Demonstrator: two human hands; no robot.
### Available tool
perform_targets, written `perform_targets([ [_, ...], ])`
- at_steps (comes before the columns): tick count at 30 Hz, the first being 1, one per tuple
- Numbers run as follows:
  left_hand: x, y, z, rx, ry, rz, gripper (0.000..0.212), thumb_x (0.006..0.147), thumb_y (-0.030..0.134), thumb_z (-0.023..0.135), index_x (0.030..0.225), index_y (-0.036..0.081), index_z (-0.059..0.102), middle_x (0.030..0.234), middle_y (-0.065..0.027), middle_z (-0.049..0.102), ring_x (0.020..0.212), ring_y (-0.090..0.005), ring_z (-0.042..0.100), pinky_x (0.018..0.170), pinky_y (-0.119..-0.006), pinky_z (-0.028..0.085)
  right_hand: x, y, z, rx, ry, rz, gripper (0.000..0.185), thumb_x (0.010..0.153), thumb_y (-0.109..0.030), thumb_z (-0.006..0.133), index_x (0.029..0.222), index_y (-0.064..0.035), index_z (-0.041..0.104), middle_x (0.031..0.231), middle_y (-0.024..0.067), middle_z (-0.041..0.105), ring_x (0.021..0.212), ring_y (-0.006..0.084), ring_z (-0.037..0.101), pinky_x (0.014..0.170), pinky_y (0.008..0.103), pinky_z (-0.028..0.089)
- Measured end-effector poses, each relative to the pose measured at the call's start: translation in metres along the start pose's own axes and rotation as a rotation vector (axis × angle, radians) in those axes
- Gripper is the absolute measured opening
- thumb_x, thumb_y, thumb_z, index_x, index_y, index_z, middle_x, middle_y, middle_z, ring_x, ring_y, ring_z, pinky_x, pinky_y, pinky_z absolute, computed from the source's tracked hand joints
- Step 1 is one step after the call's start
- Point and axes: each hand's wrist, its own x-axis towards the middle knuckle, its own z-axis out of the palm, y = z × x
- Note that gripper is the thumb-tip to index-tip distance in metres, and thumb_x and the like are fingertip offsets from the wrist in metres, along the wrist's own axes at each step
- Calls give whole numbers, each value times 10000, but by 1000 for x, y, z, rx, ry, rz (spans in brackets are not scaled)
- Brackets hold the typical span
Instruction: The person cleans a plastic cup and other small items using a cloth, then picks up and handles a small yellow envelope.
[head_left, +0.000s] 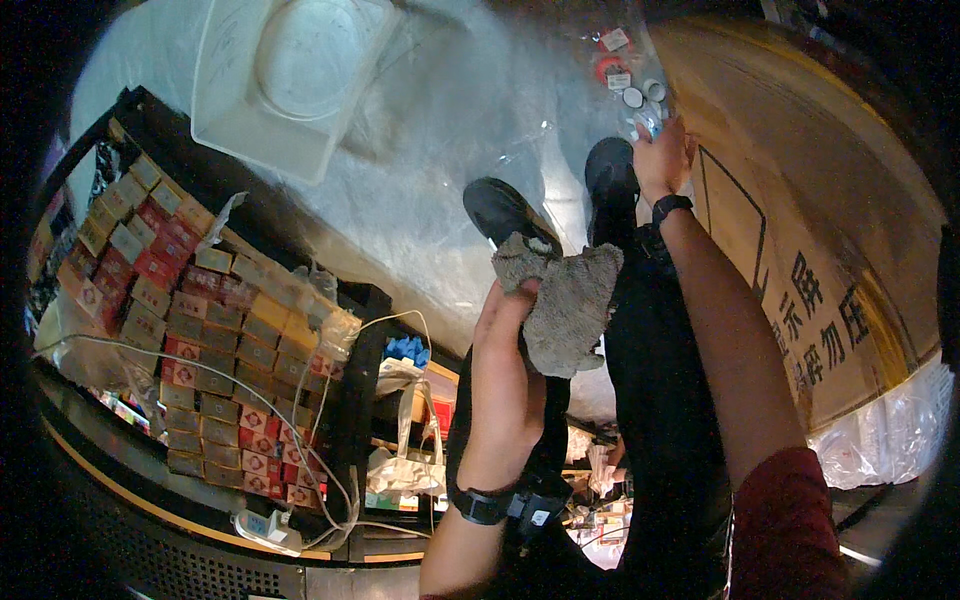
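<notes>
My left hand (517, 315) is closed on a grey cloth (574, 307), which hangs spread out above my shoes. Farther off, my right hand (664, 154) reaches down beside a large cardboard box. Its fingers are at a small clear plastic item (646, 124) with some blue on it; whether they grip it is hard to tell. Just beyond the fingers stand small white round containers (633, 97). Red rings in clear plastic bags (611, 71) with white labels lie past them. Both wrists wear black straps.
The cardboard box (750, 225) with printed characters borders the right side. A translucent plastic tub (259, 142) sits on the floor at upper left. Many small stacked boxes (217, 352) fill a dark-framed shelf at left. White cables (330, 480) run to a power strip (266, 531).
</notes>
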Motion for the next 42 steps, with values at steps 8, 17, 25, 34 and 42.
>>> perform_targets([
  [8,0,4,-4,16,-11,-4,379,1011,299,477,1303,70,559,1272,-84,641,1151,-241,616,1010,-380,457,7,21,-15,289,-74,-3,411,911,-184,623,1269,-7,527,1267,244,580,1191,435,525,1006,482,420],
  [17,-25,-13,-17,-41,42,14,358,1010,279,430,1260,58,562,1152,-85,667,1030,-198,653,871,-340,511,-25,9,-119,835,-229,233,330,901,-234,682,1134,-9,620,1096,133,693,1030,264,643,889,384,489],
  [25,-104,1,-7,80,-83,37,385,1022,344,443,1260,74,578,1259,-75,637,1147,-244,611,989,-394,469,-79,-24,-327,1697,-865,693,269,992,-101,537,1224,15,607,1160,65,671,1097,182,612,990,334,448],
  [34,-166,44,-13,31,96,362,373,981,328,557,1236,58,591,1176,-68,654,1094,-214,617,975,-351,462,-89,6,-422,1532,-1016,469,429,970,3,488,1397,27,469,1349,83,561,1251,196,518,1103,338,359],
  [42,-173,10,-7,78,-34,52,356,993,301,544,1244,52,591,1219,-84,663,1108,-230,636,986,-359,486,-95,-12,-493,1598,-1200,415,475,914,-51,624,1364,7,484,1277,50,586,1198,156,532,1056,301,388],
])
